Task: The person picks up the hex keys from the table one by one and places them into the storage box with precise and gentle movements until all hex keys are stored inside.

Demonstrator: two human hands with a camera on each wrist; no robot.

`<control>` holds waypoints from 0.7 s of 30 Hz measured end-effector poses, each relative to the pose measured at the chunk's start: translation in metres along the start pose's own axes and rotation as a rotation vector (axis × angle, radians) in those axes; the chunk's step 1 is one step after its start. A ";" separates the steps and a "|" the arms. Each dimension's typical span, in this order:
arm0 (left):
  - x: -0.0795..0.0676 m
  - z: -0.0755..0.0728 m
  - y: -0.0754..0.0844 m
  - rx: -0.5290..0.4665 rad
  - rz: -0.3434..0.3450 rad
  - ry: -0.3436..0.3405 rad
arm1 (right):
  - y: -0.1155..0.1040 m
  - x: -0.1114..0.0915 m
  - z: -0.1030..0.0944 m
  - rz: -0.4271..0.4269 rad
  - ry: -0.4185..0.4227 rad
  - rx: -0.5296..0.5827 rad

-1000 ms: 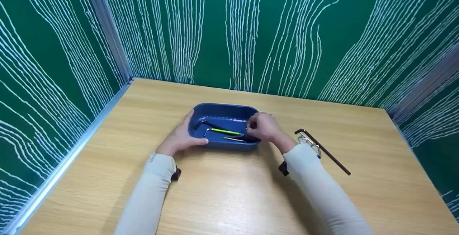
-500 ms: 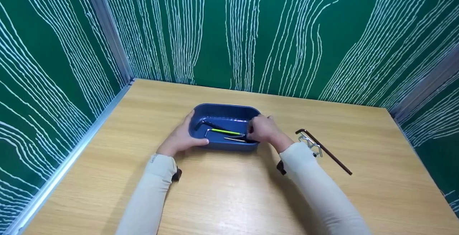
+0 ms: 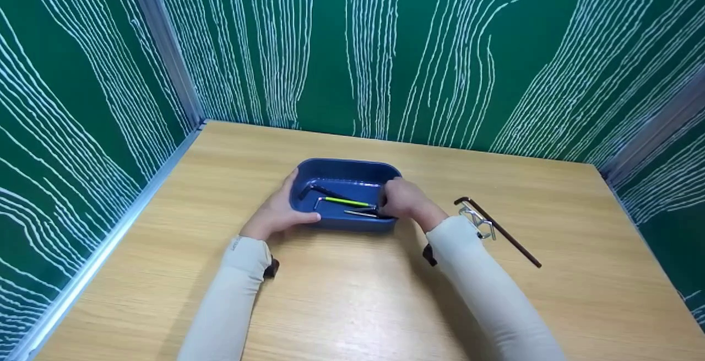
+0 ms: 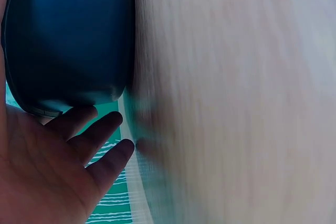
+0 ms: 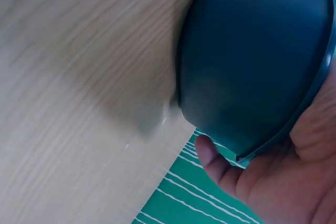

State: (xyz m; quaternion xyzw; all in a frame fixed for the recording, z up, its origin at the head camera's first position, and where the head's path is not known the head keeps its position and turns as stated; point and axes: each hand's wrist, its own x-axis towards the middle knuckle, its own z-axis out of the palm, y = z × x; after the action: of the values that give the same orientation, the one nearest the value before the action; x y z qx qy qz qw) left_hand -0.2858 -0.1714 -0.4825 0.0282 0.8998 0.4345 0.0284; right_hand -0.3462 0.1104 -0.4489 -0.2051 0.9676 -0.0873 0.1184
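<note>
A dark blue open box [image 3: 347, 223] stands on the table, its outer wall also filling part of both wrist views. My left hand [image 3: 278, 209] holds its left end, thumb on the near rim and fingers round the far side. My right hand [image 3: 406, 198] reaches over the right end; its fingertips are inside and hidden, so any grip there cannot be seen. Within the box lie a hex key with a yellow-green sleeve [image 3: 347, 201], a black hex key [image 3: 325, 190] and a thin silver rod [image 3: 361, 214]. Dark ends show beside the right fingers.
Right of the box, a long dark brown hex key [image 3: 504, 234] lies on the wooden table [image 3: 341, 295]. Beside it is a bent, zigzag silver metal piece [image 3: 478, 222], close to the right sleeve. Green walls with white lines [image 3: 325, 74] enclose the table.
My right hand has moved slightly down and its fingers sit deeper in the box's right end. The left hand and the box stay in place.
</note>
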 end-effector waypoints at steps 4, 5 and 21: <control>-0.001 -0.001 0.001 0.001 -0.009 0.000 | -0.001 0.001 0.001 0.007 0.003 -0.008; -0.002 -0.001 0.001 0.002 -0.009 -0.002 | -0.001 0.001 0.001 0.013 -0.003 -0.005; -0.001 0.000 0.002 0.022 -0.002 0.002 | 0.000 -0.001 0.002 0.007 0.022 -0.033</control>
State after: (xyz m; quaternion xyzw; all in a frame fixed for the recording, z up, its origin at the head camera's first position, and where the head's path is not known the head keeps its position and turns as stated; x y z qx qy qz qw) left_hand -0.2845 -0.1698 -0.4810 0.0272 0.9045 0.4247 0.0278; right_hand -0.3447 0.1103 -0.4505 -0.2026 0.9708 -0.0734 0.1049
